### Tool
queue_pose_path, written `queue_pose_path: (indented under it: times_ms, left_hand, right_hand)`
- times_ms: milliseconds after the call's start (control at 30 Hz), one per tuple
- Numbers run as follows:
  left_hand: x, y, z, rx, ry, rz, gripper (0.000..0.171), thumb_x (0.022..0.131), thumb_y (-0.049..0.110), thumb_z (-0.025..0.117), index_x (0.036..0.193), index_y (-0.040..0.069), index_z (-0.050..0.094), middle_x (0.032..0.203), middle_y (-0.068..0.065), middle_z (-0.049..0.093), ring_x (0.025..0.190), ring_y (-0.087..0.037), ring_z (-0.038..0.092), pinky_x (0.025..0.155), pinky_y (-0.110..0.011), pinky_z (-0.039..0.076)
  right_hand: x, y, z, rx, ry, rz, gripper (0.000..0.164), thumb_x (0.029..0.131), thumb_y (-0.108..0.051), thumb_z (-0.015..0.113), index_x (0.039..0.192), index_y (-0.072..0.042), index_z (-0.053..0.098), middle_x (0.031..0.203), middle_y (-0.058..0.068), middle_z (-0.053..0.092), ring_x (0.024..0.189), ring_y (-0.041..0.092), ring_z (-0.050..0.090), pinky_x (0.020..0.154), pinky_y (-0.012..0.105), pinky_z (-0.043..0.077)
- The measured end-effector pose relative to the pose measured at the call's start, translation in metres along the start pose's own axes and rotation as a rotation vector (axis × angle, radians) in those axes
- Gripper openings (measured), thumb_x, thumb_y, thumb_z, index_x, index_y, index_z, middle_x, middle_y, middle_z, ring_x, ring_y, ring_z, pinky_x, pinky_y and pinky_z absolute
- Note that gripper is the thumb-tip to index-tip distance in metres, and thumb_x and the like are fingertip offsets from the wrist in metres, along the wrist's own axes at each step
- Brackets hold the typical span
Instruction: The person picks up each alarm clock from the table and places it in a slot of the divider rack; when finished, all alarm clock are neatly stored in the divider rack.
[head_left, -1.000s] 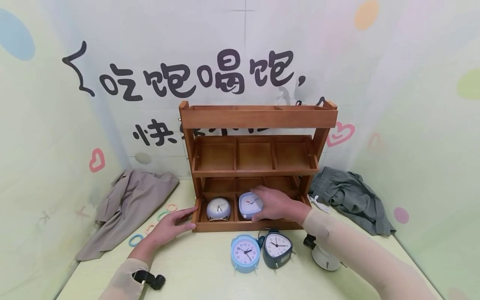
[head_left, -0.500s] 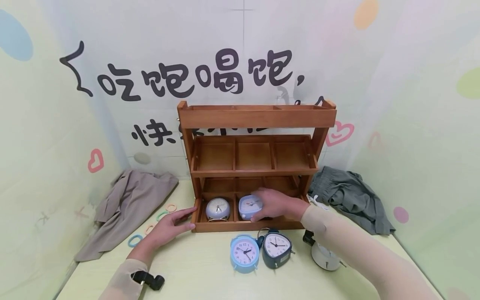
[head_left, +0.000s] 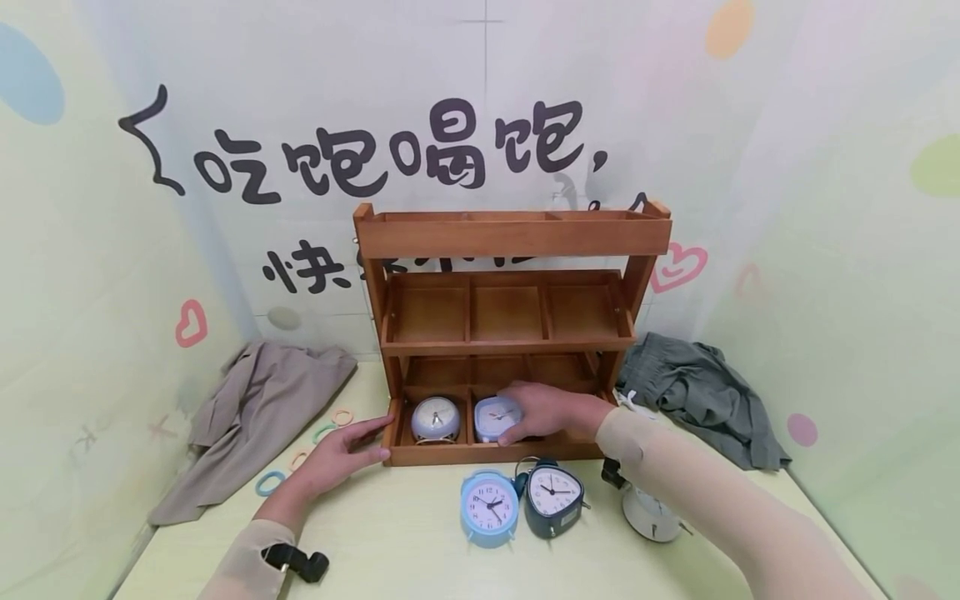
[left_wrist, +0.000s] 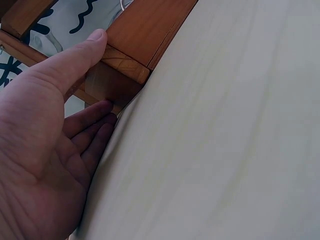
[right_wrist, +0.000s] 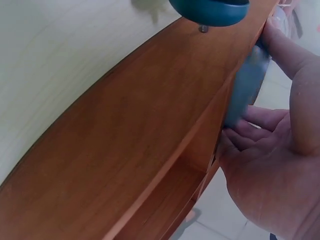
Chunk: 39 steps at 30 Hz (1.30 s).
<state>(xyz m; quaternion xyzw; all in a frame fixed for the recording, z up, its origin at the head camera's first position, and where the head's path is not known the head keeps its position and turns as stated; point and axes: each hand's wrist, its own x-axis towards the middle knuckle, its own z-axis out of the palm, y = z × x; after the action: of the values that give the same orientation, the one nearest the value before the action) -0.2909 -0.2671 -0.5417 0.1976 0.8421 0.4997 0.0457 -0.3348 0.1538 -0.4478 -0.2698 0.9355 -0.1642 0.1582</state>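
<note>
My right hand (head_left: 543, 412) grips a pale blue-violet alarm clock (head_left: 495, 418) low in the middle bottom compartment of a brown wooden rack (head_left: 510, 237). In the right wrist view, thumb and fingers lie on opposite sides of the clock (right_wrist: 245, 85), behind the rack's front board (right_wrist: 115, 120). To its left, a round lavender clock (head_left: 435, 419) sits in the left bottom compartment. My left hand (head_left: 337, 454) touches the rack's lower left corner, thumb (left_wrist: 82, 57) at the front edge and fingers (left_wrist: 95, 135) against the side.
In front of the rack stand a light blue alarm clock (head_left: 489, 507), a dark teal triangular one (head_left: 553, 497), and a white one (head_left: 647, 518) partly under my right forearm. Coloured rings (head_left: 270, 482) and brown cloth (head_left: 277, 400) lie left; grey cloth (head_left: 701, 400) lies right.
My right hand has lowered the blue-violet clock further into the middle compartment, slightly leftward. My left hand stays at the rack's corner.
</note>
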Motion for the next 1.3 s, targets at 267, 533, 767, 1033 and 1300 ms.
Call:
queue_pose_path:
  times_ms: [267, 533, 767, 1033, 1300]
  left_hand:
    - [0.0, -0.001, 0.0, 0.009, 0.004, -0.003, 0.063, 0.103, 0.035, 0.083, 0.161, 0.02, 0.063, 0.164, -0.007, 0.059, 0.154, -0.037, 0.052, 0.128, -0.045, 0.041]
    - [0.001, 0.0, 0.0, 0.013, 0.001, 0.003, 0.063, 0.104, 0.034, 0.083, 0.161, 0.02, 0.062, 0.165, -0.007, 0.058, 0.154, -0.037, 0.051, 0.128, -0.045, 0.041]
    - [0.001, 0.0, -0.003, 0.006, -0.004, 0.005, 0.063, 0.104, 0.033, 0.083, 0.161, 0.02, 0.062, 0.165, -0.007, 0.058, 0.155, -0.038, 0.05, 0.128, -0.051, 0.04]
    - [0.0, -0.003, -0.001, -0.005, -0.005, 0.004, 0.063, 0.104, 0.033, 0.083, 0.161, 0.018, 0.062, 0.165, -0.008, 0.058, 0.155, -0.038, 0.05, 0.128, -0.051, 0.04]
    - [-0.001, -0.002, 0.001, -0.028, -0.007, -0.001, 0.064, 0.104, 0.032, 0.083, 0.161, 0.016, 0.061, 0.165, -0.009, 0.057, 0.155, -0.039, 0.05, 0.128, -0.045, 0.041]
  right_hand:
    - [-0.002, 0.003, 0.001, 0.011, 0.003, -0.028, 0.097, 0.095, -0.061, 0.085, 0.165, -0.003, 0.051, 0.162, 0.016, 0.056, 0.141, 0.031, 0.058, 0.123, 0.053, 0.048]
    - [-0.026, -0.006, -0.003, 0.002, 0.112, -0.056, 0.092, 0.096, -0.06, 0.084, 0.167, -0.012, 0.051, 0.166, 0.01, 0.053, 0.145, 0.03, 0.055, 0.122, 0.055, 0.049]
    - [-0.065, -0.033, -0.008, 0.041, 0.093, -0.138, 0.09, 0.099, -0.063, 0.079, 0.17, -0.018, 0.048, 0.171, 0.004, 0.047, 0.15, 0.026, 0.053, 0.121, 0.053, 0.051]
    - [-0.09, -0.051, 0.009, 0.032, 0.033, -0.221, 0.096, 0.097, -0.07, 0.077, 0.169, -0.014, 0.049, 0.171, 0.005, 0.05, 0.155, 0.027, 0.05, 0.124, 0.054, 0.048]
    - [-0.098, -0.058, 0.036, 0.006, -0.008, -0.28, 0.097, 0.096, -0.072, 0.076, 0.169, -0.015, 0.049, 0.17, 0.003, 0.051, 0.156, 0.023, 0.048, 0.127, 0.049, 0.045]
